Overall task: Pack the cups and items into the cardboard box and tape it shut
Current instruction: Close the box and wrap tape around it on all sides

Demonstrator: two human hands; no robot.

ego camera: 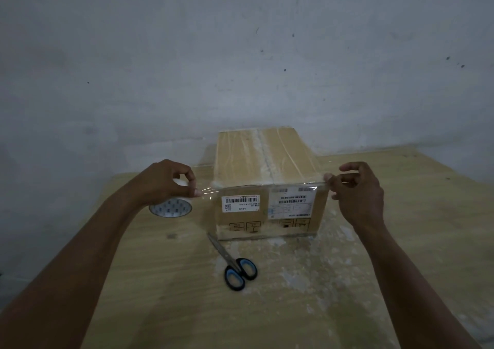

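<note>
A closed cardboard box (267, 159) stands at the table's far middle, its top seam taped and white labels on its near face. My left hand (165, 180) grips a roll of clear tape (171, 208) just left of the box. A strip of clear tape (267, 188) runs from the roll across the box's upper near edge. My right hand (358, 191) pinches the strip's free end at the box's upper right corner. No cups are visible.
Scissors with black and blue handles (235, 264) lie closed on the wooden table (294, 308) just in front of the box. A grey wall (240, 54) rises right behind the box. The table's left edge slants from the back toward the near left.
</note>
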